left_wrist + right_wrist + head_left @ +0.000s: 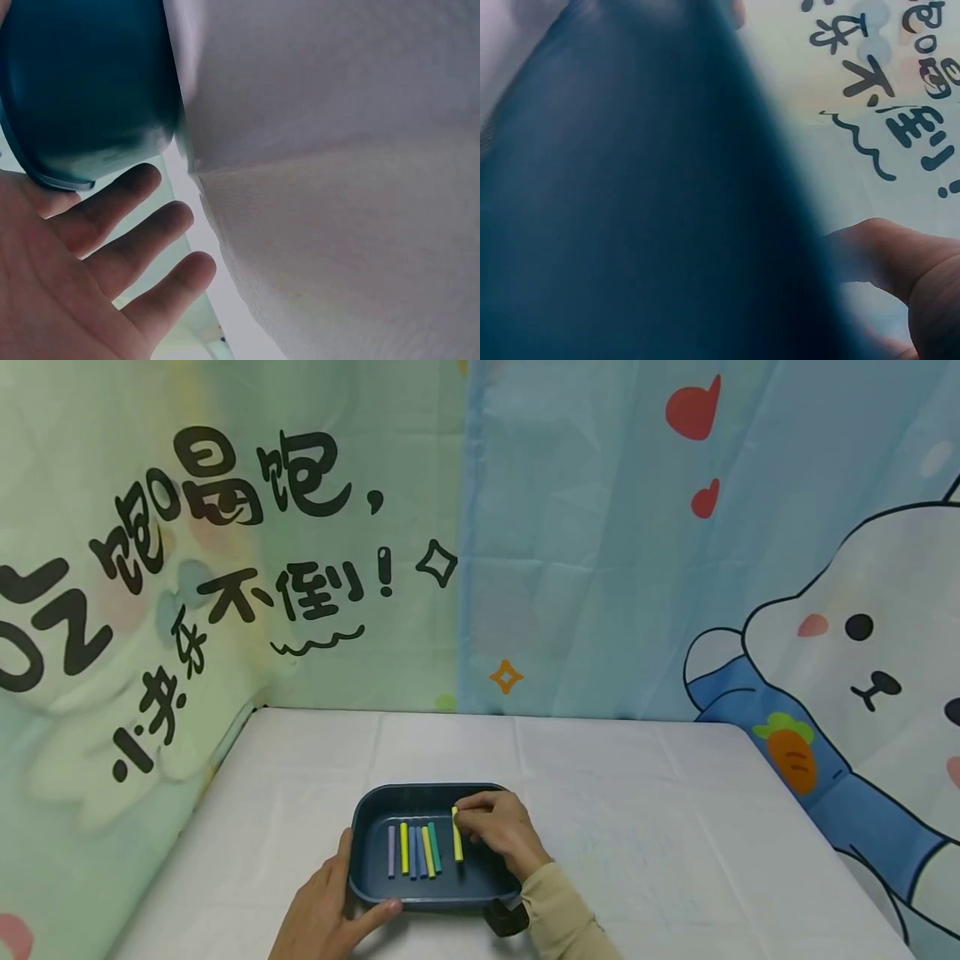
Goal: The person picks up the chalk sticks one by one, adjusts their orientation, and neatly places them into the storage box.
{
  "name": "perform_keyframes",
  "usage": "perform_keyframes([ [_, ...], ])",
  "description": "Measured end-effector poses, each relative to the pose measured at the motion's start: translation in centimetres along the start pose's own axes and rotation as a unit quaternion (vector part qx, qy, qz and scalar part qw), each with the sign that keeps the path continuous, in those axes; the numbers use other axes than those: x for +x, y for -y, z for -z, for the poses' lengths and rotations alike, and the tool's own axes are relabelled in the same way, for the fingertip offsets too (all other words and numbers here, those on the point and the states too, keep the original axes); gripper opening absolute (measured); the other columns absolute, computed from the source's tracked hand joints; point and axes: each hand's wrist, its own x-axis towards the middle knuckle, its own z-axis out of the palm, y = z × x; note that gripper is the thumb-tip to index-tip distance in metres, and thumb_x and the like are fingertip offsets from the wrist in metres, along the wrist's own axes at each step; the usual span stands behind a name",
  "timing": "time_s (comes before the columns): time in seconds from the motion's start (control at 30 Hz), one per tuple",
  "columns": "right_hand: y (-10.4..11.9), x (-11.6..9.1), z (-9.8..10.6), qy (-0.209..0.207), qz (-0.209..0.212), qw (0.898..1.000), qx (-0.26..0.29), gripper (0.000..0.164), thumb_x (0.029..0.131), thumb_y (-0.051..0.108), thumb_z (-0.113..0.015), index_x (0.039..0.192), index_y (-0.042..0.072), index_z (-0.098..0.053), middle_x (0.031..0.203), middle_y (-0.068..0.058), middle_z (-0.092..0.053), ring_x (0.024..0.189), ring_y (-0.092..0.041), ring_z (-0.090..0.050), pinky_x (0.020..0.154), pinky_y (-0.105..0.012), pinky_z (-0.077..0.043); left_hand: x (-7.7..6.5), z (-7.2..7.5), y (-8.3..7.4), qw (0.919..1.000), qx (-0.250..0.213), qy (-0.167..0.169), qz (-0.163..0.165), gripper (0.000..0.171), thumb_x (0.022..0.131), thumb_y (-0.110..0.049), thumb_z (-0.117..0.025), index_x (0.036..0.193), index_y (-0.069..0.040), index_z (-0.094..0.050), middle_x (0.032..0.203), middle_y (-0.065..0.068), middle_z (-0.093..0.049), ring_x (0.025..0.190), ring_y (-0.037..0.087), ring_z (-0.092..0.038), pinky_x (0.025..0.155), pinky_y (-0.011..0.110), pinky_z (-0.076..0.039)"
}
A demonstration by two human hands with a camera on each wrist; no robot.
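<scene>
A dark blue rectangular tray (pixel 483 883) sits on the white table, several chalk sticks lying side by side in it. From the left these are a purple stick (pixel 392 852), a yellow stick (pixel 404 848), blue sticks (pixel 412 853), another yellow stick (pixel 428 852) and a green stick (pixel 435 847). Between thumb and fingers, my right hand (pixel 504 831) pinches the top of a separate yellow chalk stick (pixel 457 843) over the tray's right half. My left hand (pixel 326 893) touches the tray's front left corner, thumb at the front rim; its other fingers (pixel 142 247) extend fairly straight.
A white cloth (pixel 645 827) covers the table. Behind stands a green and blue printed curtain (pixel 577 543) with dark lettering and a cartoon bear (pixel 900 577). The black wrist camera (pixel 506 917) on my right arm is close to the tray's front right corner.
</scene>
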Motion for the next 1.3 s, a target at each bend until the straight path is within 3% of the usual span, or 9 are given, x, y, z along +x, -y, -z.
perform_keyframes([
  [0.47,0.1,-0.1,-2.0,-0.021,0.009,0.998,-0.065,0.020,0.079,0.007,-0.075,0.098,0.002,-0.077,0.077,-0.002,-0.071,0.061,-0.013,-0.060,0.055,-0.028,-0.051,0.0,0.0,0.1,1.0000,-0.004,-0.004,-0.006,0.132,0.072,-0.089,-0.060,0.160,0.000,-0.021,0.136,0.029,-0.055,0.115,0.042,-0.059,0.098,0.061,-0.050],
  [0.93,-0.1,0.1,-3.2,-0.027,0.032,0.991,-0.124,0.013,0.077,0.001,-0.075,0.090,0.001,-0.077,0.075,-0.003,-0.072,0.066,-0.012,-0.063,0.059,-0.028,-0.054,-0.1,-0.1,0.1,0.9998,0.001,-0.012,-0.016,0.131,0.072,-0.088,-0.061,0.160,0.001,-0.022,0.135,0.028,-0.057,0.113,0.041,-0.060,0.096,0.059,-0.051],
  [1.3,0.2,0.3,-3.8,-0.032,0.008,0.988,-0.154,0.009,0.078,0.002,-0.078,0.087,0.003,-0.077,0.078,-0.003,-0.070,0.069,-0.014,-0.060,0.059,-0.028,-0.053,-0.1,-0.1,0.2,0.9999,0.000,-0.010,-0.012,0.130,0.071,-0.087,-0.062,0.159,0.001,-0.023,0.134,0.029,-0.057,0.113,0.041,-0.060,0.096,0.059,-0.052],
])
